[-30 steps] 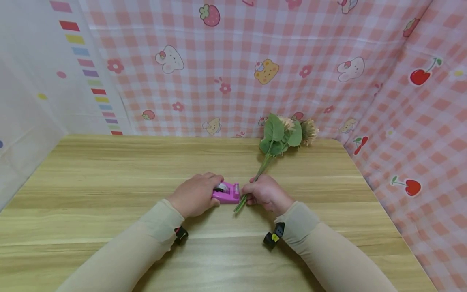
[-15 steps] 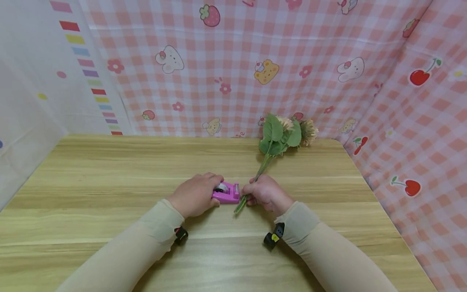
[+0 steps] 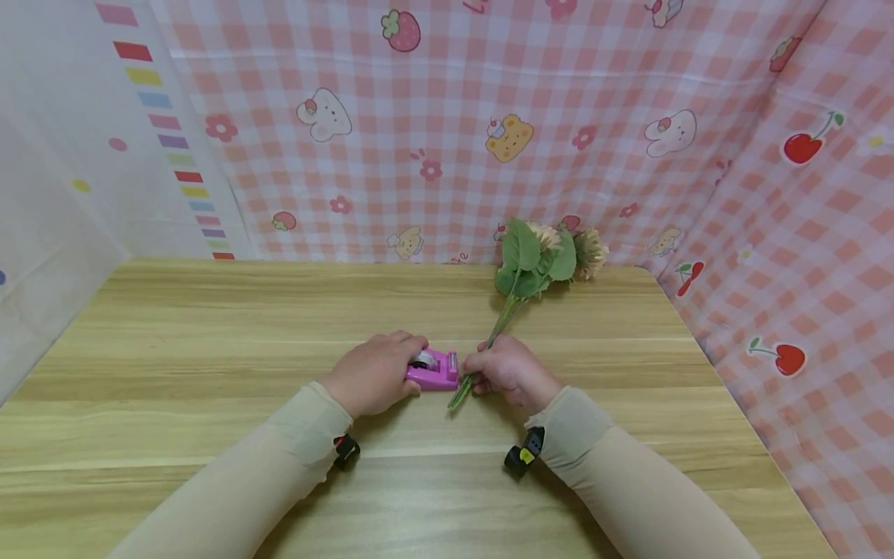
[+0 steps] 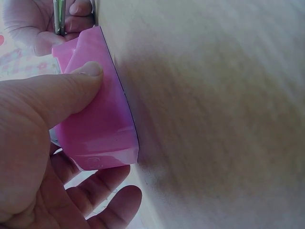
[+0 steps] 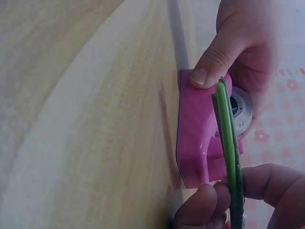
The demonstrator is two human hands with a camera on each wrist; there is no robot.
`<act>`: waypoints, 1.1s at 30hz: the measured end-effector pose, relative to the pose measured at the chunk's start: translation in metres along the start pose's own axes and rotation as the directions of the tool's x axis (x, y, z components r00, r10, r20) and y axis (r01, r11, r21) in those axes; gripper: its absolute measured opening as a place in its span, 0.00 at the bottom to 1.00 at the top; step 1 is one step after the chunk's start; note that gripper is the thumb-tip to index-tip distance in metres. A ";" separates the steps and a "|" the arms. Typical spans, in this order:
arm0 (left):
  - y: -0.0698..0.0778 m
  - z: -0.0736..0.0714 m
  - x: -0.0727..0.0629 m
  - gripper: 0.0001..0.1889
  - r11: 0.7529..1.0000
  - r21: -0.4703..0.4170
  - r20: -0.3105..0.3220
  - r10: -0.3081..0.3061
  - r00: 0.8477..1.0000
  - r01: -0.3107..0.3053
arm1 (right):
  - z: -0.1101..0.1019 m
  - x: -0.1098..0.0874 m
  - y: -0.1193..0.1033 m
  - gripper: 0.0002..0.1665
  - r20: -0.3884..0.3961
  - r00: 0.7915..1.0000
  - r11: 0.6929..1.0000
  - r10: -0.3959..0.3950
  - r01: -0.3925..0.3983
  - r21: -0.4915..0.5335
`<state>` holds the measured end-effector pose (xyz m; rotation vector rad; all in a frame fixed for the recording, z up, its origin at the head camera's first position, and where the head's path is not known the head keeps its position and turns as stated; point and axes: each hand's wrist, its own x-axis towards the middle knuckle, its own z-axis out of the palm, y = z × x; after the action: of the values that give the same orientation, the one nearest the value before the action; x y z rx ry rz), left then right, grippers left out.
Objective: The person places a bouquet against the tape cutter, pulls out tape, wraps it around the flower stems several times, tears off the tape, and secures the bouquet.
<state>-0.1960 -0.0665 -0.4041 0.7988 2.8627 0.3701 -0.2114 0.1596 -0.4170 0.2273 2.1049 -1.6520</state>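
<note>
My left hand grips a pink tape dispenser that sits on the table, thumb along its near side. A clear roll of tape shows in the dispenser in the right wrist view. Just right of its cutter end, my right hand pinches the green stems of a small bunch of artificial-looking flowers. The stem ends stick out below the fingers toward me. Broad green leaves and pale blooms lean away to the back right. In the left wrist view the thumb presses the pink side.
The wood-grain table runs back to a pink checked cloth hung behind it. Another checked cloth borders the right side, and a white one the left. A small black camera is strapped to each wrist.
</note>
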 end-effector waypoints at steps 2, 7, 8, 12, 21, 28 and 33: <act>0.000 0.001 0.000 0.37 1.000 0.001 -0.007 0.007 1.000 -0.007 | 0.000 0.000 0.000 0.16 0.001 1.000 1.000 0.000 0.000 -0.003; -0.001 0.002 0.000 0.36 1.000 0.005 -0.023 0.019 1.000 -0.019 | 0.001 -0.002 -0.002 0.15 -0.001 1.000 1.000 0.011 -0.011 -0.006; -0.001 0.002 0.000 0.36 1.000 0.006 -0.024 0.019 1.000 -0.019 | 0.001 -0.002 -0.002 0.15 -0.003 1.000 1.000 0.012 -0.012 -0.007; 0.000 0.001 0.000 0.36 1.000 0.004 -0.019 0.017 1.000 -0.017 | 0.000 -0.002 -0.002 0.15 -0.006 1.000 1.000 0.017 -0.017 -0.012; 0.000 0.001 0.000 0.36 1.000 0.006 -0.016 0.018 1.000 -0.018 | 0.001 -0.001 -0.001 0.16 -0.006 1.000 1.000 0.011 -0.011 -0.012; -0.001 0.000 0.001 0.37 1.000 0.003 -0.013 0.010 1.000 -0.010 | 0.002 -0.001 -0.002 0.17 -0.017 1.000 1.000 0.008 -0.009 -0.022; -0.001 0.001 0.000 0.37 1.000 0.001 -0.012 0.008 1.000 -0.008 | 0.002 -0.003 -0.002 0.17 -0.019 1.000 0.999 0.005 -0.006 -0.031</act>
<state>-0.1965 -0.0666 -0.4049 0.8108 2.8723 0.3758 -0.2091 0.1572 -0.4145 0.2392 2.1402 -1.6185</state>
